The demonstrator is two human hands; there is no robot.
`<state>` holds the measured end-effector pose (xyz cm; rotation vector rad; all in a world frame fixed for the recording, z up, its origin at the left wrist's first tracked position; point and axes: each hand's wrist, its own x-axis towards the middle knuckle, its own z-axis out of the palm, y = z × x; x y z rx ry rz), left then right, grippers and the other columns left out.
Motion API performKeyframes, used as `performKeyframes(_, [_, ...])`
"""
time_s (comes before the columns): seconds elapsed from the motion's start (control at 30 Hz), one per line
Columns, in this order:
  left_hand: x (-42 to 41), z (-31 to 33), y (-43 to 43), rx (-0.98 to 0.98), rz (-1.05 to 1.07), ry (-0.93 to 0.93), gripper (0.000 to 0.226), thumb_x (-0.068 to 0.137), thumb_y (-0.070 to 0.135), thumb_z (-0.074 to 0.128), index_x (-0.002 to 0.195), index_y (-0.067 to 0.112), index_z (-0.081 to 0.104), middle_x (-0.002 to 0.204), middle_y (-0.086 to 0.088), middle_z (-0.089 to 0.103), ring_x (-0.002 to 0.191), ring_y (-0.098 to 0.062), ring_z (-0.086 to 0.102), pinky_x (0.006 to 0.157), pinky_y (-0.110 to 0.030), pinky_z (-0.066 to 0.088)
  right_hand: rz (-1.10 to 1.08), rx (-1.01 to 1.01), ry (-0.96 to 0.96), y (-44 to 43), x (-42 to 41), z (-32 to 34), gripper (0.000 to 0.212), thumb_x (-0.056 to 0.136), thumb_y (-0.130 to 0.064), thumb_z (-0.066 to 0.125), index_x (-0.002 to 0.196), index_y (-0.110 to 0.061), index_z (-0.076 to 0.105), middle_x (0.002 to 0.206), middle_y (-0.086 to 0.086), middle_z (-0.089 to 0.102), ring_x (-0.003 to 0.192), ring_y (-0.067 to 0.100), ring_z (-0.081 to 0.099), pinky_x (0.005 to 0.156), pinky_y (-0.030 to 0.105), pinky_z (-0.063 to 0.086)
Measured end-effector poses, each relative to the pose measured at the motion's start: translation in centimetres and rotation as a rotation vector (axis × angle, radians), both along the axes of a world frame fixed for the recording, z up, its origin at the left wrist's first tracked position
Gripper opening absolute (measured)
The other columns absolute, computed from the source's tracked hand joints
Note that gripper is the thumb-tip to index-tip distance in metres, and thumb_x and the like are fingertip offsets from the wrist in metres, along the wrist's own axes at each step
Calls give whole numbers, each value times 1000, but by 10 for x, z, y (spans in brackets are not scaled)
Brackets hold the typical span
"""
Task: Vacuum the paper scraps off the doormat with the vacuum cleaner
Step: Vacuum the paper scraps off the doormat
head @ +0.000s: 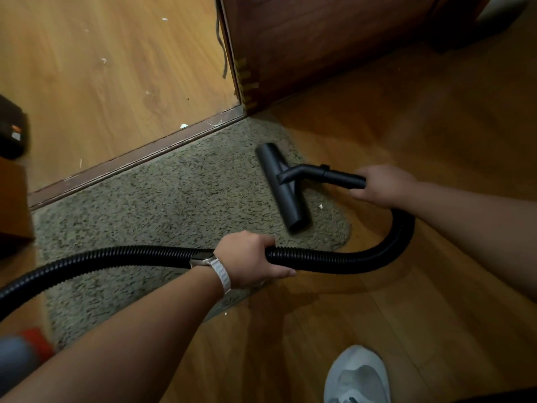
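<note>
Fingers of the right hand (383, 186) wrap tight around the black wand (340, 177), and those of the left hand (250, 258) are closed over the ribbed hose (334, 258), which loops behind the wand and trails off to the left. The floor nozzle (283, 187) lies on the far right end of the grey-green doormat (162, 196), and one white paper scrap (320, 206) sits on the pile just beside it, on the side nearer the right hand. A smaller fleck (225, 313) lies at the mat's near edge, and more scraps (183, 126) are scattered on the wooden floor beyond the threshold strip (136, 158). The likely slip is that the nozzle passes alongside the near scrap without covering it, or pushes it off the mat's curved end onto the floor. The shaggy pile may also cling to scraps, and suction could lift the light mat's edge. The hose slack might drag across the mat. No container is plainly visible; a blurred grey and red shape (20, 356) at lower left could be the cleaner's body, but I cannot tell.
</note>
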<state>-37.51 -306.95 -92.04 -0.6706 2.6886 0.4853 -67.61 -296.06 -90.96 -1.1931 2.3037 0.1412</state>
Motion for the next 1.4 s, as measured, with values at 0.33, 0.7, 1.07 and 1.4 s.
performKeyframes(0.33, [0, -3, 0, 10, 24, 11, 63, 66, 92, 47, 70, 29, 49, 63, 10, 57, 62, -10, 58, 59, -29, 53, -64, 46, 22, 8, -14, 1, 27, 94, -45, 59, 113, -27, 60, 80, 1, 62, 69, 18, 60, 53, 28, 40])
performKeyframes(0.7, [-2, -2, 4, 26, 32, 26, 63, 68, 89, 51, 79, 27, 56, 65, 10, 56, 65, -12, 59, 62, -29, 52, -130, 50, 24, 23, -23, -1, 27, 93, -45, 62, 108, -22, 60, 79, 5, 61, 67, 21, 59, 53, 31, 41])
performKeyframes(1.07, [2, 0, 2, 5, -29, -19, 62, 68, 89, 50, 82, 29, 57, 67, 10, 58, 70, -13, 61, 60, -28, 49, 115, 72, 10, 6, 9, 6, 28, 94, -46, 59, 116, -30, 60, 78, -2, 63, 65, 15, 60, 50, 27, 39])
performKeyframes(1.4, [-8, -5, 14, 0, -36, 3, 63, 68, 90, 48, 77, 28, 54, 68, 10, 57, 67, -13, 57, 59, -28, 45, -124, 86, 0, 74, -14, 9, 28, 94, -44, 61, 118, -29, 60, 77, -2, 63, 63, 14, 60, 48, 26, 39])
